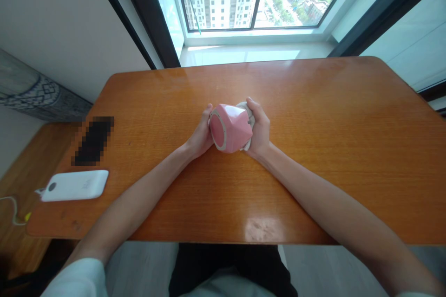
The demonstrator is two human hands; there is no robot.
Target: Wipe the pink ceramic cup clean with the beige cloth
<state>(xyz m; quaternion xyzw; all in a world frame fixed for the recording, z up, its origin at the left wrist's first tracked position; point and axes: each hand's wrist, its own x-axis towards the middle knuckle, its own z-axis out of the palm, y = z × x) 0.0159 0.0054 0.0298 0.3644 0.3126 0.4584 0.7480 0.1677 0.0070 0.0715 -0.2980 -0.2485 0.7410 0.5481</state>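
Observation:
A pink faceted cup (230,127) lies on its side above the middle of the wooden table (313,158), its base turned toward the left and slightly toward me. My left hand (201,135) grips its base end, fingers curled round the far side. At the cup's mouth end, my right hand (259,130) is closed on a whitish cloth (245,107) and presses it against the cup. Only a small part of the cloth shows above and below the hand.
A white power bank (75,185) with a cable lies near the table's front left corner. Behind it is a dark blurred-out object (93,140). A window ledge (244,51) runs beyond the far edge, and a lower wooden surface (21,181) sits to the left.

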